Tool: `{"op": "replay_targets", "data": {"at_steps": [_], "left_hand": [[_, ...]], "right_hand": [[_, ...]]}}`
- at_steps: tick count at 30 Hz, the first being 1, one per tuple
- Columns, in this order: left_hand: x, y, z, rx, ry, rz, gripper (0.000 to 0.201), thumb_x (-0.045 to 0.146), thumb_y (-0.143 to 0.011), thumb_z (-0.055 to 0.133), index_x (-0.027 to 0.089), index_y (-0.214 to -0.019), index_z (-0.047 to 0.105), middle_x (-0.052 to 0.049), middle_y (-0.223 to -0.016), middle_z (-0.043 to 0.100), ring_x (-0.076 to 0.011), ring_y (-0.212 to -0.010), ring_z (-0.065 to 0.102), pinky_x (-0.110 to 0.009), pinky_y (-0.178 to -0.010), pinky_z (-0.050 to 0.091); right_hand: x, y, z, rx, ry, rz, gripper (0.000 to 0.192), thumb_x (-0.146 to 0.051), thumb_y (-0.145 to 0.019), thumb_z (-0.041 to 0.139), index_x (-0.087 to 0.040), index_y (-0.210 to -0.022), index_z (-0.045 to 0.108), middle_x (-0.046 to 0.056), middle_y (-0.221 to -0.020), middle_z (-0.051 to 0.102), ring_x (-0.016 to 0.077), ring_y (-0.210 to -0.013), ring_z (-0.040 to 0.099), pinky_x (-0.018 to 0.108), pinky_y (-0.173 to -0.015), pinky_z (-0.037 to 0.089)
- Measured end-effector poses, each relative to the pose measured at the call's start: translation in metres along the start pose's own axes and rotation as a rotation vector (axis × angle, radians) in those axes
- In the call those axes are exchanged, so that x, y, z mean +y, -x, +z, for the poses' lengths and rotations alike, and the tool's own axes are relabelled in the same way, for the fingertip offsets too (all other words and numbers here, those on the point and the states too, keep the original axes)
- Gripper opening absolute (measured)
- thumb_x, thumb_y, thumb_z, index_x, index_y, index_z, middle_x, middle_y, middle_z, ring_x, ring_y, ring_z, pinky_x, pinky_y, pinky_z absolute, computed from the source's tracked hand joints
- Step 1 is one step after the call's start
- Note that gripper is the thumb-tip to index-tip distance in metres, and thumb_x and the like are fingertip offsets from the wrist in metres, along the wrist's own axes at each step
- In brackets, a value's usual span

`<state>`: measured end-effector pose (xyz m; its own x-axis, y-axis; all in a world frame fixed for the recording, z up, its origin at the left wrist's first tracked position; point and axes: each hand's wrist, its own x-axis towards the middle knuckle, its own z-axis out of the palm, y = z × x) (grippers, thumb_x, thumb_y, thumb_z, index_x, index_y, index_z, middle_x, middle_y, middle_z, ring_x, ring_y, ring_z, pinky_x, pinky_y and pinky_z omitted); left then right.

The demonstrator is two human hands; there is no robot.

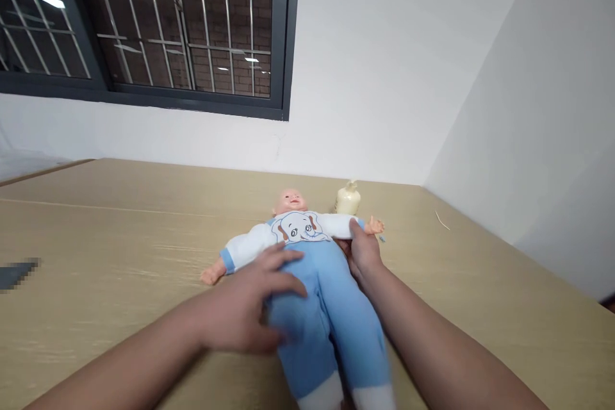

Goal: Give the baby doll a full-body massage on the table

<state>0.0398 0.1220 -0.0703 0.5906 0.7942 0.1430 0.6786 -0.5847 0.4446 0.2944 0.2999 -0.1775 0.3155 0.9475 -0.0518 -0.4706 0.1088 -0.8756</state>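
A baby doll (317, 282) lies on its back on the wooden table, head away from me. It wears blue trousers and a white top with an elephant face, and its arms are spread out. My left hand (254, 301), slightly blurred, is over the trousers at the doll's hip and thigh, fingers apart. On the other side, my right hand (362, 250) has its thumb on the doll's sleeve near the cuff. The right fingers go beneath that arm and are partly hidden. The doll's feet run toward the bottom edge of the view.
A cream-coloured bottle (348, 198) stands behind the doll's outstretched arm. A thin pale strip (442, 220) lies farther right on the table (144, 230). A dark pixelated object (18, 274) is at the left edge. White walls and a barred window (192, 25) rise behind.
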Motion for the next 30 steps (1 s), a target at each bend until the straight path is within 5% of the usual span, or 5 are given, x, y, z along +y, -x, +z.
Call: {"op": "replay_targets", "data": {"at_steps": [3, 7, 19, 23, 30], "left_hand": [[0.022, 0.003, 0.015, -0.263, 0.004, 0.063, 0.084, 0.03, -0.053, 0.091, 0.046, -0.13, 0.064, 0.001, -0.171, 0.006, -0.0576, -0.149, -0.007, -0.083, -0.108, 0.017], [0.027, 0.001, 0.038, -0.221, -0.067, 0.073, 0.075, 0.026, -0.058, 0.088, 0.044, -0.128, 0.065, 0.003, -0.171, -0.006, -0.0608, -0.145, -0.015, -0.087, -0.104, 0.003], [0.008, 0.002, 0.06, 0.216, -0.211, 0.353, 0.048, 0.017, -0.075, 0.069, 0.025, -0.122, 0.063, -0.014, -0.164, 0.032, -0.0423, -0.149, 0.03, -0.064, -0.115, 0.034], [-0.012, -0.004, 0.044, 0.372, -0.09, 0.287, 0.048, 0.019, -0.083, 0.067, 0.027, -0.13, 0.062, -0.013, -0.158, 0.04, -0.0334, -0.145, 0.04, -0.051, -0.115, 0.041], [-0.041, -0.024, 0.03, 0.356, 0.049, 0.034, 0.046, 0.014, -0.087, 0.059, 0.026, -0.131, 0.065, -0.009, -0.14, 0.061, -0.0282, -0.132, 0.055, -0.049, -0.112, 0.045]], "right_hand": [[0.0, 0.004, 0.002, -0.015, 0.03, -0.043, 0.041, -0.043, -0.082, 0.073, -0.019, -0.113, 0.061, 0.008, -0.108, 0.074, 0.0259, -0.097, 0.075, 0.042, -0.082, 0.065], [-0.006, 0.014, 0.006, -0.037, 0.081, -0.104, 0.049, -0.047, -0.08, 0.074, -0.02, -0.118, 0.059, 0.008, -0.107, 0.074, 0.0268, -0.098, 0.074, 0.042, -0.083, 0.064], [-0.02, 0.044, 0.012, -0.447, 0.715, -0.425, 0.114, -0.047, -0.067, 0.086, -0.027, -0.156, 0.017, 0.015, -0.154, 0.042, 0.0311, -0.133, 0.055, 0.05, -0.107, 0.05], [-0.019, 0.043, 0.01, -0.565, 0.948, -0.627, 0.099, -0.045, -0.08, 0.075, -0.029, -0.16, 0.019, 0.012, -0.159, 0.037, 0.0322, -0.147, 0.038, 0.055, -0.119, 0.037], [-0.027, 0.048, 0.011, -0.745, 1.195, -0.797, 0.064, -0.038, -0.094, 0.058, -0.033, -0.155, 0.038, 0.007, -0.166, 0.026, 0.0324, -0.154, 0.024, 0.056, -0.123, 0.027]]}}
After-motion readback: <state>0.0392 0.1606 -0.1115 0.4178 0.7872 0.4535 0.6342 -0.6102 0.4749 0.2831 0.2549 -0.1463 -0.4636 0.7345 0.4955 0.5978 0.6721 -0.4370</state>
